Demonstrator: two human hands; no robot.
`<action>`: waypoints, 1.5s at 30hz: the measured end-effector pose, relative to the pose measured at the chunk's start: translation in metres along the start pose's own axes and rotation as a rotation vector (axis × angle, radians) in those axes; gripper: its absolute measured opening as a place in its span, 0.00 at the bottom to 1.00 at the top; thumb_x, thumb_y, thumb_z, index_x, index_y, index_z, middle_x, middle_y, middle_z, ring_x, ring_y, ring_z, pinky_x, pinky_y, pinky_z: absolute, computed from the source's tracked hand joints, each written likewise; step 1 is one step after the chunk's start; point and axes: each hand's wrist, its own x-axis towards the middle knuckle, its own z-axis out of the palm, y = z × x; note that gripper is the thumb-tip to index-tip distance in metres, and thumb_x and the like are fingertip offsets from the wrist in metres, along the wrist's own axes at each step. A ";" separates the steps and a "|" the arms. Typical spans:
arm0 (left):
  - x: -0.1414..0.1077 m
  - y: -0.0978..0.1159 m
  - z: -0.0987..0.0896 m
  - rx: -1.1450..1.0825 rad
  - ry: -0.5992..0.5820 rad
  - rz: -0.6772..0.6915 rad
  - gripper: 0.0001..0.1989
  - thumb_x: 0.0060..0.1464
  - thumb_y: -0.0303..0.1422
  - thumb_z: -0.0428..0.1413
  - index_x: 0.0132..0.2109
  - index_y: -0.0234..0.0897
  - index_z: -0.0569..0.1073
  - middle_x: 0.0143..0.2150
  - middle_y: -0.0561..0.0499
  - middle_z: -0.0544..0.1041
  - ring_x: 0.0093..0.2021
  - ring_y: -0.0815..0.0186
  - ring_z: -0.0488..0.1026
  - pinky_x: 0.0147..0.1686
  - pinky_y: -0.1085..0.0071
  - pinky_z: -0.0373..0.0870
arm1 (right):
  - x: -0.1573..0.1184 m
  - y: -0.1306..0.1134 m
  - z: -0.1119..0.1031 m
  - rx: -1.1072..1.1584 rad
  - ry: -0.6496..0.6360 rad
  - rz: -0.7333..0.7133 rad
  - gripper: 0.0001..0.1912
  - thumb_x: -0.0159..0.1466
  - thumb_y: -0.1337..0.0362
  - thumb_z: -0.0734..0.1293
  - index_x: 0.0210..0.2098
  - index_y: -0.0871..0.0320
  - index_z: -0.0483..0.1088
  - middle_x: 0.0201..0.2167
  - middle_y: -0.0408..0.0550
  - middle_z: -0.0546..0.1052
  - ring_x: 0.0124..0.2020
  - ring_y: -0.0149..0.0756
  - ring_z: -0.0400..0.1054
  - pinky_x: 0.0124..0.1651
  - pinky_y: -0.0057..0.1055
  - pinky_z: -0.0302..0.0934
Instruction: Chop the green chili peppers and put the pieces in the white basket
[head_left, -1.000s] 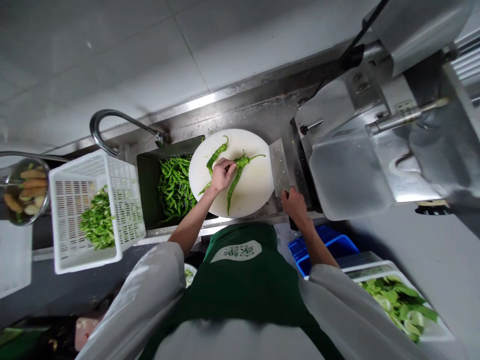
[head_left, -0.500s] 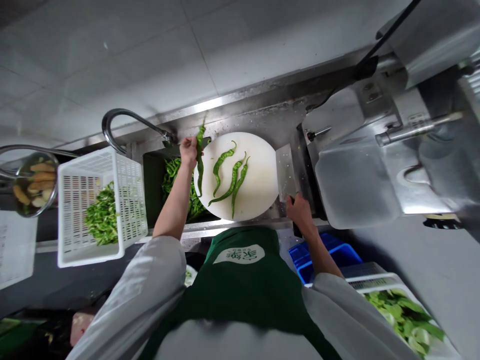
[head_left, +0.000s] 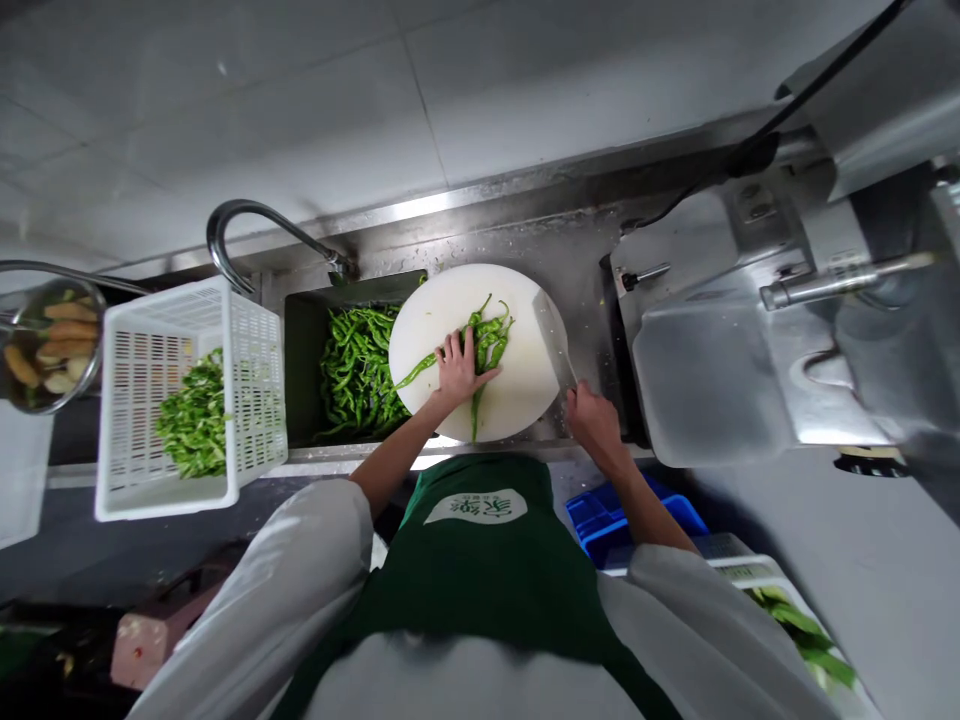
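On the round white cutting board (head_left: 525,400), several long green peppers (head_left: 491,335) lie bunched together. My left hand (head_left: 456,372) rests on them with its fingers spread, pressing down on the bunch. One pepper sticks out to the left from under the fingers. My right hand (head_left: 592,412) is closed round the handle of a cleaver (head_left: 553,340), whose wide blade lies over the board's right edge, apart from the peppers. To the left of the board, the sink basin holds a heap of green peppers (head_left: 361,370).
A white basket (head_left: 234,400) with leafy greens stands left of the sink, below a curved faucet (head_left: 255,208). A steel machine (head_left: 712,380) is at the right. Blue crates (head_left: 667,515) sit below the counter.
My left hand has brought its pepper from the board's left edge onto the others and opened over them. The cleaver has moved left onto the board's edge, and its blade is tilted.
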 end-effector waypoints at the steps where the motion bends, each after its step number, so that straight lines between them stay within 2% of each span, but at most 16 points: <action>1: -0.005 0.000 0.000 0.021 -0.020 0.024 0.51 0.55 0.60 0.56 0.74 0.30 0.55 0.72 0.24 0.56 0.71 0.32 0.52 0.66 0.37 0.46 | 0.000 -0.003 -0.004 -0.022 -0.006 -0.027 0.18 0.76 0.59 0.53 0.52 0.63 0.68 0.38 0.60 0.81 0.40 0.46 0.77 0.41 0.33 0.60; 4: -0.013 -0.011 -0.007 0.054 -0.075 0.083 0.48 0.58 0.59 0.54 0.74 0.35 0.54 0.72 0.28 0.58 0.70 0.36 0.53 0.66 0.37 0.45 | -0.004 -0.009 -0.011 -0.080 0.000 -0.083 0.19 0.76 0.59 0.52 0.52 0.63 0.68 0.38 0.61 0.81 0.40 0.45 0.78 0.41 0.32 0.60; 6: -0.016 -0.021 -0.014 0.043 -0.073 0.107 0.43 0.59 0.56 0.55 0.73 0.39 0.59 0.71 0.32 0.59 0.70 0.38 0.53 0.65 0.39 0.48 | -0.007 -0.012 -0.013 -0.102 0.014 -0.096 0.19 0.77 0.59 0.51 0.52 0.63 0.68 0.38 0.60 0.81 0.40 0.44 0.78 0.41 0.31 0.60; 9: -0.015 -0.026 -0.016 0.007 -0.002 0.131 0.24 0.64 0.46 0.54 0.63 0.44 0.74 0.67 0.38 0.65 0.69 0.41 0.54 0.63 0.42 0.51 | -0.010 -0.018 -0.016 -0.106 0.035 -0.123 0.19 0.77 0.59 0.50 0.52 0.63 0.66 0.38 0.59 0.81 0.40 0.45 0.78 0.40 0.31 0.60; 11: -0.012 -0.020 -0.011 -0.020 0.034 0.133 0.16 0.66 0.40 0.52 0.54 0.45 0.80 0.63 0.39 0.69 0.66 0.42 0.56 0.61 0.43 0.52 | -0.010 -0.025 -0.018 -0.102 0.036 -0.154 0.18 0.77 0.59 0.51 0.51 0.63 0.66 0.38 0.59 0.82 0.40 0.46 0.78 0.40 0.32 0.60; 14: -0.004 -0.005 0.000 -0.073 0.043 0.093 0.13 0.66 0.36 0.53 0.48 0.44 0.81 0.60 0.39 0.71 0.64 0.43 0.57 0.60 0.42 0.53 | -0.008 -0.036 -0.020 -0.102 -0.004 -0.180 0.17 0.77 0.60 0.51 0.52 0.62 0.66 0.39 0.59 0.82 0.40 0.47 0.78 0.41 0.33 0.59; 17: 0.002 0.001 0.002 -0.140 0.071 0.041 0.12 0.64 0.38 0.55 0.49 0.44 0.81 0.62 0.39 0.69 0.63 0.43 0.58 0.61 0.42 0.53 | -0.007 -0.042 -0.020 -0.105 -0.030 -0.199 0.17 0.77 0.60 0.51 0.52 0.62 0.65 0.40 0.58 0.82 0.40 0.46 0.78 0.42 0.33 0.59; 21: 0.008 -0.013 -0.005 -0.225 0.199 -0.109 0.12 0.64 0.37 0.55 0.50 0.41 0.79 0.59 0.40 0.73 0.60 0.46 0.65 0.60 0.47 0.58 | -0.007 -0.038 -0.016 -0.100 -0.019 -0.187 0.18 0.77 0.59 0.51 0.52 0.62 0.66 0.40 0.59 0.81 0.41 0.45 0.77 0.43 0.32 0.59; 23: 0.016 -0.024 -0.007 -0.281 0.185 -0.162 0.10 0.62 0.32 0.56 0.48 0.40 0.79 0.53 0.40 0.76 0.56 0.47 0.69 0.58 0.48 0.61 | -0.006 -0.031 -0.015 -0.095 -0.003 -0.160 0.18 0.77 0.59 0.51 0.52 0.63 0.66 0.40 0.59 0.81 0.41 0.45 0.77 0.42 0.32 0.59; 27: 0.041 -0.030 -0.001 -0.429 0.059 -0.110 0.09 0.57 0.26 0.57 0.43 0.37 0.80 0.45 0.42 0.79 0.46 0.52 0.74 0.53 0.54 0.67 | -0.002 -0.020 -0.014 -0.112 0.023 -0.096 0.19 0.77 0.60 0.51 0.52 0.65 0.68 0.37 0.61 0.81 0.38 0.44 0.77 0.39 0.31 0.59; 30: 0.051 -0.021 0.003 -0.414 0.070 -0.055 0.07 0.57 0.26 0.57 0.41 0.37 0.80 0.46 0.43 0.79 0.46 0.53 0.73 0.52 0.54 0.67 | -0.001 -0.017 -0.011 -0.130 0.038 -0.086 0.20 0.77 0.59 0.51 0.52 0.64 0.68 0.36 0.59 0.81 0.37 0.43 0.77 0.38 0.31 0.58; 34: 0.030 -0.004 0.002 -0.302 0.151 0.037 0.10 0.65 0.33 0.53 0.43 0.39 0.80 0.47 0.42 0.77 0.51 0.50 0.68 0.53 0.51 0.64 | -0.005 -0.017 -0.006 -0.127 0.059 -0.119 0.20 0.77 0.59 0.51 0.51 0.63 0.68 0.35 0.56 0.81 0.36 0.41 0.76 0.37 0.30 0.56; 37: -0.001 0.007 0.006 -0.228 0.063 0.096 0.13 0.65 0.39 0.55 0.46 0.38 0.80 0.47 0.40 0.77 0.55 0.46 0.65 0.55 0.48 0.60 | -0.011 -0.010 0.000 -0.129 0.050 -0.149 0.19 0.77 0.59 0.51 0.50 0.63 0.68 0.35 0.55 0.81 0.35 0.40 0.76 0.36 0.30 0.54; 40: -0.023 0.013 0.017 -0.159 0.014 0.117 0.15 0.64 0.41 0.57 0.51 0.39 0.79 0.54 0.38 0.76 0.59 0.42 0.63 0.59 0.44 0.55 | -0.023 0.005 0.008 -0.167 0.010 -0.182 0.18 0.77 0.59 0.51 0.48 0.62 0.68 0.35 0.55 0.81 0.34 0.40 0.76 0.34 0.30 0.53; 43: -0.030 0.015 0.027 -0.124 0.013 0.149 0.13 0.65 0.40 0.56 0.52 0.43 0.79 0.62 0.42 0.74 0.63 0.44 0.63 0.62 0.43 0.52 | -0.037 0.022 0.015 -0.226 -0.040 -0.214 0.18 0.78 0.59 0.51 0.47 0.61 0.68 0.34 0.54 0.81 0.33 0.40 0.75 0.33 0.30 0.53; 45: -0.029 0.014 0.031 -0.117 0.005 0.174 0.12 0.66 0.39 0.55 0.51 0.44 0.79 0.64 0.44 0.73 0.64 0.46 0.64 0.63 0.44 0.50 | -0.043 0.028 0.018 -0.259 -0.063 -0.228 0.17 0.78 0.59 0.51 0.47 0.61 0.68 0.34 0.54 0.81 0.33 0.40 0.76 0.33 0.29 0.54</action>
